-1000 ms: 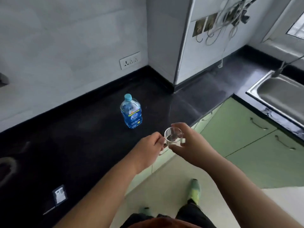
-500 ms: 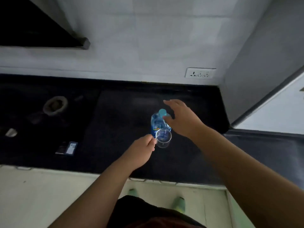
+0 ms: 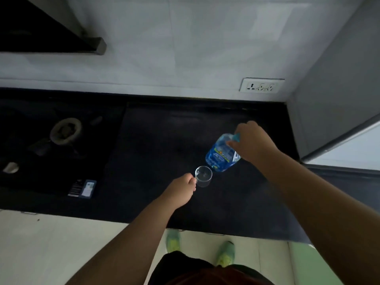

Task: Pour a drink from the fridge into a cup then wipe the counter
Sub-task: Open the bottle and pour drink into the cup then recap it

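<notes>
On counter [image 3: 156, 145]: bottle [image 3: 221, 154], cup [image 3: 203, 176].

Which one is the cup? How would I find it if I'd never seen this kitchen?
Look at the long black counter under the white wall. Near its front edge, the left hand holds a small cup by its handle, right beside a blue bottle that the right hand grips. The cup is see-through and looks empty, while the bottle is blue and labelled.

One bottle [image 3: 222, 154], one cup [image 3: 203, 176], two hands.
</notes>
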### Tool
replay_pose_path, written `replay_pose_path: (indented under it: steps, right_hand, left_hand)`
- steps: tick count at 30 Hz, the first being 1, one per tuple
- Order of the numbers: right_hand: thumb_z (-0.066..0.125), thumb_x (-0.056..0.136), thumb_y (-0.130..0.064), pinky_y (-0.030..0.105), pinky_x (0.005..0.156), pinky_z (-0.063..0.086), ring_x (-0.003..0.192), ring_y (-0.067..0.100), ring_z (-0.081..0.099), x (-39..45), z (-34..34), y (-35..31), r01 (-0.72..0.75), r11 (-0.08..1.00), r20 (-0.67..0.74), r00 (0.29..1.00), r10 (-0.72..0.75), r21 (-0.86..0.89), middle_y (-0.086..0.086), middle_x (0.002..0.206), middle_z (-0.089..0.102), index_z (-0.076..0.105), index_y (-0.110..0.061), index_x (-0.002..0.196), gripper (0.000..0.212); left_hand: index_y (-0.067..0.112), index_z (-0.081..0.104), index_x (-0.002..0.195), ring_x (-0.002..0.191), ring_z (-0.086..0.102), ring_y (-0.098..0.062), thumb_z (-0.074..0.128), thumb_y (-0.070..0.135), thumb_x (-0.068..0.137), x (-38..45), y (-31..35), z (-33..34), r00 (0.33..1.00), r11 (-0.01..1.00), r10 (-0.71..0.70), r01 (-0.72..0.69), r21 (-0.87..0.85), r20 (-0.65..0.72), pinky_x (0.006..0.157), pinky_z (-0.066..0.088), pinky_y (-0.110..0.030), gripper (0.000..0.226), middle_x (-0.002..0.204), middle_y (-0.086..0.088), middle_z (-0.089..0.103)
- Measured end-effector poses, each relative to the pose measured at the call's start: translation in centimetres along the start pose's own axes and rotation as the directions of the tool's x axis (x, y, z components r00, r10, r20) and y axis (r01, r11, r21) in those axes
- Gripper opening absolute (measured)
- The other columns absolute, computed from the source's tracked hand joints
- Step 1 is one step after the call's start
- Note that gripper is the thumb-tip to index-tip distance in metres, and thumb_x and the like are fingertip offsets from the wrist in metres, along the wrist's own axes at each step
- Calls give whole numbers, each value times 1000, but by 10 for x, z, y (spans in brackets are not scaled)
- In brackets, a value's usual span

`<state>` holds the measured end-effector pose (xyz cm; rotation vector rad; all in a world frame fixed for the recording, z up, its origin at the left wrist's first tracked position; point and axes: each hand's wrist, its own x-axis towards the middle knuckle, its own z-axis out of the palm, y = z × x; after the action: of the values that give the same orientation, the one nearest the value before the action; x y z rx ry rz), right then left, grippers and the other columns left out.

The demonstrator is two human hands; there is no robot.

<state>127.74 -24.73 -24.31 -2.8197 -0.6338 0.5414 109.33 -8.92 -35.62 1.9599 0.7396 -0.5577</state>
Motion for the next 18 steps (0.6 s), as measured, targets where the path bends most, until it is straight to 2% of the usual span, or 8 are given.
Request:
replay_pose_path:
  steps: [2, 5, 9, 12, 15, 18]
  right_hand:
    - [68, 95, -48, 34, 73, 42, 94, 33, 62, -9, -1, 10, -50, 999, -28, 998, 50, -5, 10, 114, 56, 60, -12, 116, 42]
    - [55, 98, -58, 34, 64, 41, 76, 29, 53, -24, 5, 20, -153, 982, -63, 987, 147, -107, 2, 88, 55, 45, -23, 100, 35]
    - [42, 104, -55, 30, 52, 33, 63, 25, 50, -35, 14, 25, -174, 974, -95, 982, 161, -142, -2, 73, 50, 37, -26, 99, 30]
    - [39, 107, -51, 29, 49, 28, 55, 17, 43, -36, 19, 22, -170, 977, -76, 984, 161, -128, -2, 70, 47, 34, -25, 101, 28]
    - [36, 109, -49, 31, 49, 31, 57, 18, 47, -35, 21, 19, -174, 978, -45, 984, 170, -119, -1, 72, 49, 30, -23, 104, 27]
    - [35, 109, -49, 32, 51, 33, 59, 20, 50, -34, 19, 19, -166, 979, -22, 986, 164, -123, 0, 73, 52, 30, -22, 106, 27]
  left_hand:
    - [21, 63, 103, 91, 68, -13, 39, 38, 110, 13, 2, 5, 1000, 1000, -19, 19, -3, 14, 96, 59, -42, 30, 104, 3, 72]
    - [21, 62, 104, 97, 70, -19, 37, 38, 110, 32, 6, 11, 999, 998, -28, 27, 50, 23, 97, 58, -45, 31, 106, -1, 72]
    - [18, 63, 109, 97, 71, -16, 39, 35, 111, 50, 17, 17, 999, 1000, -26, 26, -11, 25, 99, 59, -44, 29, 108, 1, 70]
    - [19, 63, 110, 98, 71, -17, 40, 36, 111, 60, 20, 21, 999, 999, -30, 29, 31, 14, 99, 59, -45, 29, 109, 1, 70]
    - [24, 61, 114, 98, 71, -20, 41, 39, 111, 67, 14, 24, 999, 994, -50, 50, 97, 5, 97, 60, -48, 26, 113, -1, 71]
    - [22, 51, 126, 92, 73, -21, 46, 42, 109, 61, 16, 22, 997, 983, -63, 69, 170, -39, 87, 63, -44, 26, 105, -3, 71]
